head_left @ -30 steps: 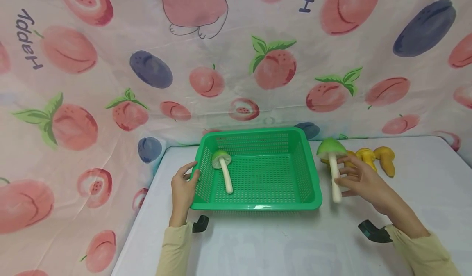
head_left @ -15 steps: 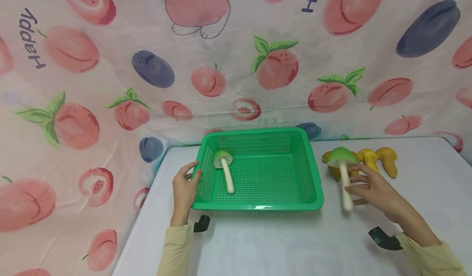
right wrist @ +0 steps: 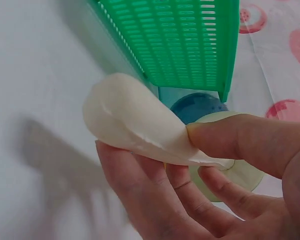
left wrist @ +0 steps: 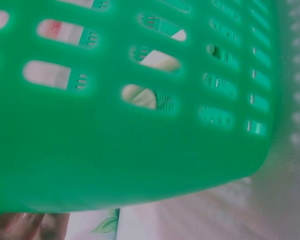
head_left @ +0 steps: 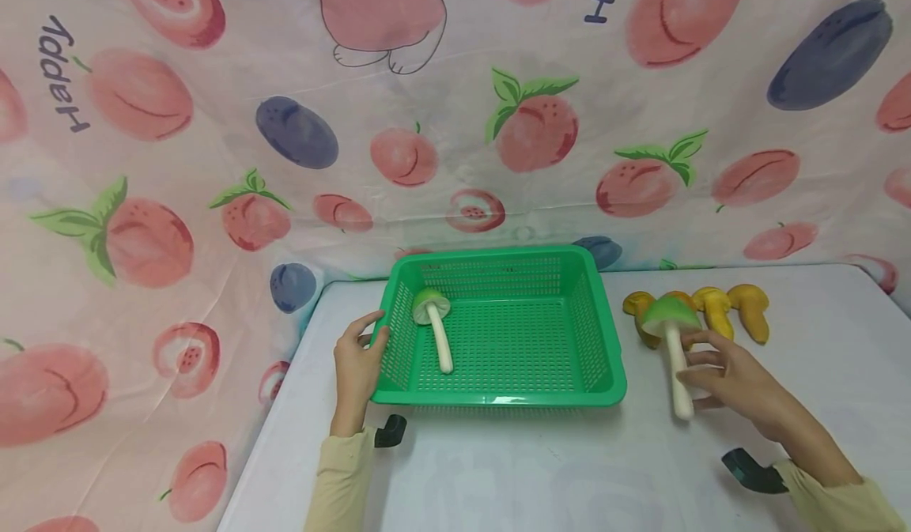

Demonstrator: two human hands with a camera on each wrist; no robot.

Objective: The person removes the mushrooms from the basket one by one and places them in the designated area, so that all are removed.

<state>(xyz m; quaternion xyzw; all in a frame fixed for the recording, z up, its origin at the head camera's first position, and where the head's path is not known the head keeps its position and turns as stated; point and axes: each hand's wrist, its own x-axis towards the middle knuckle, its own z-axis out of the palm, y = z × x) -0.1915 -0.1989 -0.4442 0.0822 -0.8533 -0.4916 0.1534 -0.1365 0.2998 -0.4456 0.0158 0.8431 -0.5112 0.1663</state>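
My right hand (head_left: pixel 740 382) pinches the white stem of a green-capped toy mushroom (head_left: pixel 678 358), holding it cap up to the right of the green plastic basket (head_left: pixel 498 398). In the right wrist view the thumb presses the stem (right wrist: pixel 140 120) against the fingers, and the cap lies partly behind the thumb. My left hand (head_left: pixel 357 370) grips the basket's left rim; in the left wrist view the basket wall (left wrist: pixel 90 145) covers most of that hand. Inside the basket, at its left, lies another green-capped mushroom (head_left: pixel 438 334) with a long white stem.
Behind the held mushroom several yellow-brown mushrooms stand in a row, among them a bright yellow one (head_left: pixel 714 311) and a tan one (head_left: pixel 750 311) at the right end. A fruit-print cloth (head_left: pixel 441 105) hangs behind the white table (head_left: pixel 498 469).
My right hand has carried the held mushroom to the right and nearer the front, away from the basket. The left hand keeps its grip on the rim.
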